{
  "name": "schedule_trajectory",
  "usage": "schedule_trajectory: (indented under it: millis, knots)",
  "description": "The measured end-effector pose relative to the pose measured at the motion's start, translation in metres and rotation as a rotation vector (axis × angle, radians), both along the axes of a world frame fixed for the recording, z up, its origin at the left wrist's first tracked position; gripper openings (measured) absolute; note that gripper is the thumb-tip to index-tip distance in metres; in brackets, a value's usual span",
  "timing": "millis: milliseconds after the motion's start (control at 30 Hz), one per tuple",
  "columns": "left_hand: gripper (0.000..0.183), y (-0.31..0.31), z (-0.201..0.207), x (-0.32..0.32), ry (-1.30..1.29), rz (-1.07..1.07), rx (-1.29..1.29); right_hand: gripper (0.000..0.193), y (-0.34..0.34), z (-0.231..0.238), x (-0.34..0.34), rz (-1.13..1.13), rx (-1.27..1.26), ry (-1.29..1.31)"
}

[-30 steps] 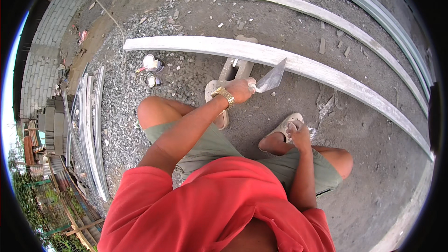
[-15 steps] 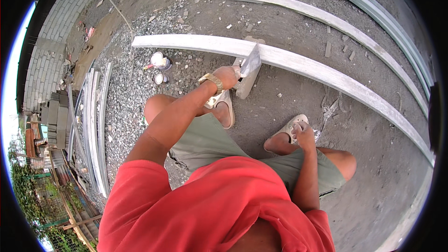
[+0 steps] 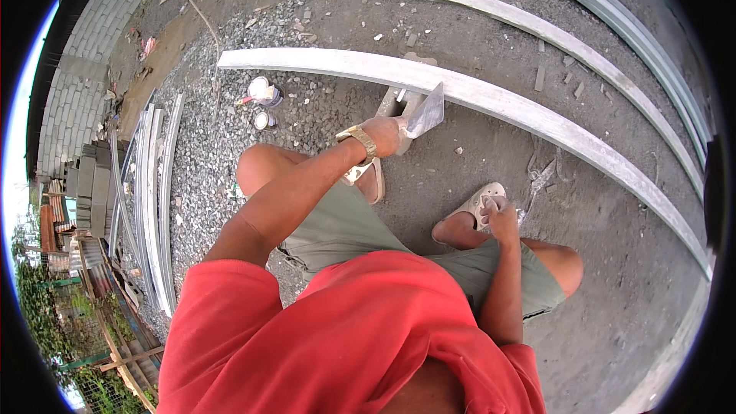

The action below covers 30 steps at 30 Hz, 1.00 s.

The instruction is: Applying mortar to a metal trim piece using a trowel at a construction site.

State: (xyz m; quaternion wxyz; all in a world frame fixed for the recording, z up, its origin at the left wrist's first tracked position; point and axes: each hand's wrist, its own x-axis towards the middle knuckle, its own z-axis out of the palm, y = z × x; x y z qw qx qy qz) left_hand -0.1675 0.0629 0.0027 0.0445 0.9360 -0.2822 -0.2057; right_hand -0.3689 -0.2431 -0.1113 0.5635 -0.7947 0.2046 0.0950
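My left hand (image 3: 381,135), a watch on its wrist, is wrapped round a pointed metal trowel (image 3: 428,113). The blade's tip overlaps the near edge of a long, white-coated beam (image 3: 330,63) lying crosswise before me; whether they touch I cannot tell. Beneath the beam, a hollow concrete block (image 3: 391,105) shows partly behind the trowel. My right hand (image 3: 501,219) hovers by my right shoe (image 3: 469,209) with its fingers curled closed. What it holds, if anything, is hidden.
An open tin (image 3: 264,92) with white stuff and a red-handled tool stands left of my left hand, beside a smaller tin (image 3: 264,120). Beyond lies another pale beam (image 3: 491,11). Long metal lengths (image 3: 157,207) rest on gravel at left. A crumpled clear strip (image 3: 543,176) lies right.
My left hand has drawn the trowel back toward me and slightly right, so less of its blade overlaps the beam. My right hand has barely moved.
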Motion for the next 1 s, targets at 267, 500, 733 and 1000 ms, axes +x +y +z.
schedule_trajectory:
  millis: [267,500,733,1000]
  knots:
    - [0.032,0.072,0.038,0.028,0.164,0.406,0.045,0.032,0.000,0.018,0.006,-0.039,0.041,0.015]
    - [0.032,0.023,0.014,0.001,0.073,0.210,0.024,0.033,-0.001,0.013,0.004,-0.031,0.052,0.053]
    - [0.031,0.116,0.040,0.037,0.128,0.369,0.103,0.032,0.000,0.016,0.005,-0.063,0.079,0.058]
    - [0.027,0.068,0.033,0.030,0.113,0.216,-0.034,0.032,0.000,0.017,0.006,-0.045,0.071,0.089]
